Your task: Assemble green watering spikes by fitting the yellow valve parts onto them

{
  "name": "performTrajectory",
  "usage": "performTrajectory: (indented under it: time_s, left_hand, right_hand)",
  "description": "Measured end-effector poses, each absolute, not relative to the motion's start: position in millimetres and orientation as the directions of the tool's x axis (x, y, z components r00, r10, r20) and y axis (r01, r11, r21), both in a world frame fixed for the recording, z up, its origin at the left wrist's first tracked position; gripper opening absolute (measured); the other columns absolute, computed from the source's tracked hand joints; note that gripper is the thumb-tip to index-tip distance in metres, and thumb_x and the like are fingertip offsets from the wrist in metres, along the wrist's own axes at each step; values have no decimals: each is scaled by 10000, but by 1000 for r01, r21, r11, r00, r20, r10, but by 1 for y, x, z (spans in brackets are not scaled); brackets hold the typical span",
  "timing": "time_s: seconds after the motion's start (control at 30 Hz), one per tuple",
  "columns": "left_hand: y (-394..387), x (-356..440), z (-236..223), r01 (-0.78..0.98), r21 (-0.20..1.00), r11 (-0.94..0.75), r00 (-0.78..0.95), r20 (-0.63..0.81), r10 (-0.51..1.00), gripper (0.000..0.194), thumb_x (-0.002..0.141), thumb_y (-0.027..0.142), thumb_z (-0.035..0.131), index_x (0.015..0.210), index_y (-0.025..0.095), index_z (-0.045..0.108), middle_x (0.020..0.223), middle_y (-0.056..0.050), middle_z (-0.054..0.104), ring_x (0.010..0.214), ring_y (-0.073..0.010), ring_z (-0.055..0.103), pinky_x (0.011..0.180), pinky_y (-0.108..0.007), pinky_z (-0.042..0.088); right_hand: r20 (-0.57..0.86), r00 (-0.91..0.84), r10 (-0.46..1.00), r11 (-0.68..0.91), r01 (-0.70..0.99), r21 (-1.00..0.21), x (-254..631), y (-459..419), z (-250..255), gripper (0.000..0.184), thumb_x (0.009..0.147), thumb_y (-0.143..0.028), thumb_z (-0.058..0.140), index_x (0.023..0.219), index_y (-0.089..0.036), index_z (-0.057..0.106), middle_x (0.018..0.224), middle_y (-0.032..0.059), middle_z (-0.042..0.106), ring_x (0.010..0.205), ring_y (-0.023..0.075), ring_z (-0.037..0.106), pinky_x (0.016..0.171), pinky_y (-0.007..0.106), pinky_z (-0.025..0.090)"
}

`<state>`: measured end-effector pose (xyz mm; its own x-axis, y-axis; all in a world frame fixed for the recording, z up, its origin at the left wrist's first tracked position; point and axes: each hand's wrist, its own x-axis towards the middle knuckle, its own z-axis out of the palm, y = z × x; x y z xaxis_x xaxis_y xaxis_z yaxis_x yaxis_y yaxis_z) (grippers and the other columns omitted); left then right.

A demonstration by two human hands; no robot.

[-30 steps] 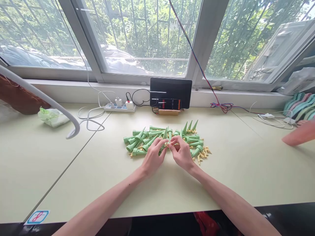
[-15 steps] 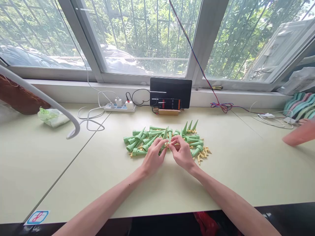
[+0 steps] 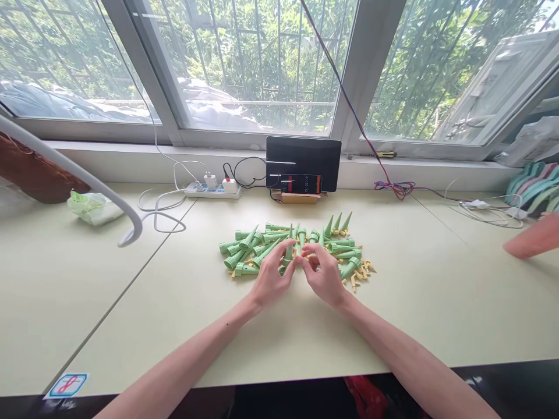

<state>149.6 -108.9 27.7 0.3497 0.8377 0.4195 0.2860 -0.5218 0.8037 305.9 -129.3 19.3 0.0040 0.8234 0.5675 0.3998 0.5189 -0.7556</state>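
Observation:
My left hand (image 3: 274,273) is closed, thumb and fingers around a green plastic cone spike (image 3: 289,249) whose point faces up. Close beside it, my right hand (image 3: 322,272) is closed in a pinch, its fingertips nearly touching the left ones. Whatever small piece sits in that pinch is too hidden to name. Around both hands lies a pile of green ribbed-collar cone spikes (image 3: 247,270), most on their sides. Small yellow plastic pieces (image 3: 362,272) are heaped right of my right hand, and some peek out among the cones.
Behind the pile, a phone (image 3: 301,184) leans on a black tablet (image 3: 303,152) on a cardboard stand. A power strip (image 3: 213,191) with white cables lies back left. Three cones (image 3: 338,223) stand upright at the back right. Another person's arm (image 3: 530,237) reaches in at the right.
The green cone in my left hand now shows upright between thumb and fingers, and the left fingertips have shifted slightly. My right hand stays pinched in nearly the same place.

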Motion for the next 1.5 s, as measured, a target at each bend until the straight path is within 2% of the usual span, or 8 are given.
performTrajectory:
  time_s: [0.13,0.3,0.4,0.57,0.87,1.2,1.5]
  left_hand:
    - [-110,150,32,15,914,-405,461,354,814,364,956,320,535,1289,264,401,1014,-46,593,949,-163,604,864,-306,499]
    - [-110,150,33,-99,942,-320,510,324,797,326,975,323,509,1263,265,367,911,-18,555,861,-143,565,792,-277,468]
    - [-109,150,31,-105,947,-302,502,313,806,332,971,329,518,1260,259,370,883,-17,539,841,-148,551,749,-268,455]
    - [-109,150,31,-116,946,-303,496,319,808,343,961,309,535,1255,258,366,906,-18,536,855,-144,558,798,-288,472]
    - [-111,151,33,-39,946,-321,460,302,835,390,899,217,571,1238,244,379,1054,-65,615,1036,-183,618,921,-348,489]
    - [-113,150,38,-9,954,-301,478,268,836,358,882,188,551,1211,214,413,1110,-85,638,904,-154,668,838,-306,526]
    - [-112,148,36,-18,950,-311,499,278,821,370,881,191,568,1215,214,412,1117,-94,636,926,-172,680,843,-319,531]
  right_hand:
    - [606,-15,795,567,372,-735,304,-132,23,148,925,-315,594,1024,-219,539,824,0,613,449,64,440,437,208,396]
    - [624,-32,781,591,358,-723,304,-132,23,216,904,-301,634,1078,-230,526,842,-7,607,463,60,448,445,204,409]
    - [616,-43,786,587,362,-724,304,-132,22,232,903,-309,639,1088,-234,520,848,-7,608,469,62,456,453,207,420]
    - [604,-43,796,574,371,-730,305,-131,23,232,908,-344,632,1081,-230,525,849,-4,606,469,68,464,456,218,429]
    - [628,-76,775,592,436,-678,305,-131,24,180,919,-314,616,1068,-215,595,879,26,604,506,89,494,476,237,457]
    - [641,-77,763,615,392,-685,303,-132,25,100,925,-280,601,1005,-220,603,819,16,587,537,107,515,508,253,489]
    - [648,-100,755,637,346,-689,304,-132,25,84,907,-225,623,990,-212,616,830,28,588,592,118,542,516,252,505]
